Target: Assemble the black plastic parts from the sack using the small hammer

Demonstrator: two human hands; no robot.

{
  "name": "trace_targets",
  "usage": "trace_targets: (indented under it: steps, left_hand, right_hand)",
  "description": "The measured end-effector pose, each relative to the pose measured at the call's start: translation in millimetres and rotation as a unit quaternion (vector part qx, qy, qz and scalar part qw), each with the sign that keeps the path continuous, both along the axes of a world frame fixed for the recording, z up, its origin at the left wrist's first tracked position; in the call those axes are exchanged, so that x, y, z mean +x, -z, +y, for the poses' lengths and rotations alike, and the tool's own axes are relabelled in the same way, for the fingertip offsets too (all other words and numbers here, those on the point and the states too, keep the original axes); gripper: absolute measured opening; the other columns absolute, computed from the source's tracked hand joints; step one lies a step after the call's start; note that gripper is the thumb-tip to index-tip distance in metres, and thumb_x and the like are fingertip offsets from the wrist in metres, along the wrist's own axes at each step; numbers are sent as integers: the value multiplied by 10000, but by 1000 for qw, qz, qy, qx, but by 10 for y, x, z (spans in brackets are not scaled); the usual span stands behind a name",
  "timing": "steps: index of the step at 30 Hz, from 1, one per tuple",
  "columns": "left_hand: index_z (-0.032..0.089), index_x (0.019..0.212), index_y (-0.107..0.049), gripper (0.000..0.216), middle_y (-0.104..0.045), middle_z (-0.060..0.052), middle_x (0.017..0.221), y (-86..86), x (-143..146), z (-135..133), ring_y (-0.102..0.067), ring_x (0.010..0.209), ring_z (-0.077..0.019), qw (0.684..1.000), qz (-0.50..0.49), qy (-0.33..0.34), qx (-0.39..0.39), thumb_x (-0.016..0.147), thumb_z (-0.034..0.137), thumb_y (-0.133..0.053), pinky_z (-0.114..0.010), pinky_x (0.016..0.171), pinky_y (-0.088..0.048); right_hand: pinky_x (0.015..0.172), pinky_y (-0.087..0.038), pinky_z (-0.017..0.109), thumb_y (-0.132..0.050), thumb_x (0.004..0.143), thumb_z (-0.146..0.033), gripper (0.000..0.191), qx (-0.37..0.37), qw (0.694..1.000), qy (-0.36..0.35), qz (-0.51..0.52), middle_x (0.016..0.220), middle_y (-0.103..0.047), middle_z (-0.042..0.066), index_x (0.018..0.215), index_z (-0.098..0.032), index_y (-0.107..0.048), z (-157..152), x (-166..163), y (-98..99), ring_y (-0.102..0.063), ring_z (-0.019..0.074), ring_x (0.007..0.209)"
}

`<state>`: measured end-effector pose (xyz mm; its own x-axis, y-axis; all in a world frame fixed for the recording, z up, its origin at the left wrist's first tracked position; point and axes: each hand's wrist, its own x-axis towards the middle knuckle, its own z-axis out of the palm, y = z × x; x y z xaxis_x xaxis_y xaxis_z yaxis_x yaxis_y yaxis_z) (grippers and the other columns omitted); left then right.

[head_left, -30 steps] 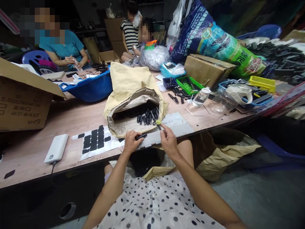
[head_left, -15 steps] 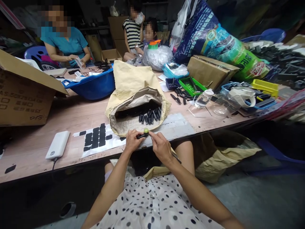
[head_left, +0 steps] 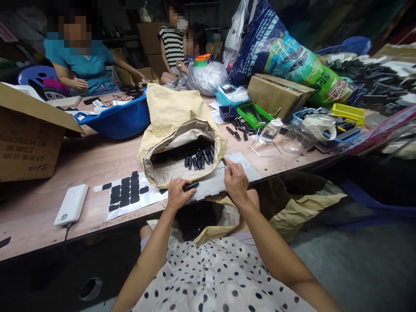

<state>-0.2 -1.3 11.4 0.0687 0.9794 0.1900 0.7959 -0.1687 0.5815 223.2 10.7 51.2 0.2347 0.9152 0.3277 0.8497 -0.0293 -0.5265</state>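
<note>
My left hand (head_left: 176, 194) is closed on a small black rod-shaped part (head_left: 190, 186) at the table's front edge. My right hand (head_left: 235, 182) pinches a thin tool with a yellow-green tip (head_left: 221, 157), raised a little right of the part. Just behind both hands lies an open paper sack (head_left: 177, 125) with several similar black parts (head_left: 199, 159) spilling from its mouth. A grey flat sheet (head_left: 242, 167) lies under my right hand.
A white sheet of black stickers (head_left: 127, 194) and a white power bank (head_left: 71, 210) lie left of my hands. A cardboard box (head_left: 29, 134), blue basin (head_left: 115, 119), green tray (head_left: 255, 115) and clear jug (head_left: 307, 132) crowd the table. Other people sit at the far side.
My right hand has drawn the green-tipped tool away from the black part, up and to the right. The left hand still holds the part in the same place.
</note>
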Motion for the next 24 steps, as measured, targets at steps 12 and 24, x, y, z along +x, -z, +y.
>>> trace_targets:
  steps: [12,24]
  left_hand:
    - [282,899,-757,107,-679,-35,843,-63,-32,-199,-575,898,-245,997,0,64,48,797,306,-742,-402,867,-427]
    - [234,941,-719,178,-637,-35,815,-118,269,-54,-597,810,-218,991,-75,-68,91,872,314,-576,-360,777,-490]
  right_hand:
    - [766,-336,346,-421,970,-176,427,-105,983,110,-99,1073,-590,142,1285,-269,-693,614,340,228,-505,268,1007]
    - [764,-356,355,-404,974,-170,436,-125,976,104,-142,1118,-596,160,1326,-247,-651,576,276,181,-518,277,1023]
